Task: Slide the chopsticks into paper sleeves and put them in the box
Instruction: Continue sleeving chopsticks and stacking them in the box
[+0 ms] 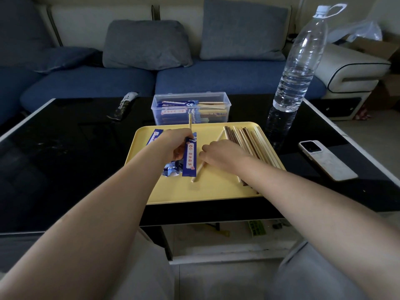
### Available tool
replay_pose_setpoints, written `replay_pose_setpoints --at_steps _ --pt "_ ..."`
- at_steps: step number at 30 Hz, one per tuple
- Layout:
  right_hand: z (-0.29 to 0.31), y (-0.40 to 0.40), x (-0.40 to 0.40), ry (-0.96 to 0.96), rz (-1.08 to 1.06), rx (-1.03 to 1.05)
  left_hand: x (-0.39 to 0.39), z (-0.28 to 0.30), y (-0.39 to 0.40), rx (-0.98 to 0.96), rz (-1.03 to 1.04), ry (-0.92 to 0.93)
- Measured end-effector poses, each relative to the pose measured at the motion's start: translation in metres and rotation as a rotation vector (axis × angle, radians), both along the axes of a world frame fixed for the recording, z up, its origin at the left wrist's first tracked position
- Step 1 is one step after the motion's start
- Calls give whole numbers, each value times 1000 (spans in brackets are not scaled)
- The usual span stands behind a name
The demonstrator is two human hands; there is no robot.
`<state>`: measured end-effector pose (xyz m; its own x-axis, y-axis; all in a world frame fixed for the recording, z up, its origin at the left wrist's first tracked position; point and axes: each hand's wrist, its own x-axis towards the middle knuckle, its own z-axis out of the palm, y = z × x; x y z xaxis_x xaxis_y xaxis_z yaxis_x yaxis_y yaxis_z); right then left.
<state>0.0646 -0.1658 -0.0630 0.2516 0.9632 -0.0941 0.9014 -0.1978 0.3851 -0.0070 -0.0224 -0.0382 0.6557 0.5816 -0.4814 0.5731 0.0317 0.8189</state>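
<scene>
The left hand (173,146) has its fingers curled round a blue paper sleeve (189,158). One light chopstick (190,121) pokes out of the top of the sleeve, past the fingers. Under that hand lie more blue sleeves (171,171), some of them crumpled.

The right hand (223,154) sits just beside the left one, palm down. Its fingers rest on a loose chopstick (200,168) that lies slanted on the yellow tray (207,191). I cannot tell if the fingers pinch it or only touch it.

On the far side of the right hand is a pile of chopsticks (251,141), some light and some dark brown.

Beyond both hands, just past the tray, stands a clear box (191,109). It holds chopsticks in blue sleeves.

Out past the right hand a big water bottle (296,68) and a phone (324,159) are on the black bench (65,159).
</scene>
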Motion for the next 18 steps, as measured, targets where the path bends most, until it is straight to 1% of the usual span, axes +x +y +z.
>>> replay_pose_setpoints --at_steps 3,7,13,15,18 --pt "1 -2 0 -24 29 23 -1 0 2 12 1 -8" --pt "3 -3 3 2 14 56 -3 -3 7 24 18 -38" --pt "8 -3 2 -37 8 81 -10 2 10 -32 59 -94" --pt "12 0 4 -35 -18 152 -11 3 11 -64 65 -118" --pt "19 1 12 -47 -20 371 -11 3 12 -85 53 -131"
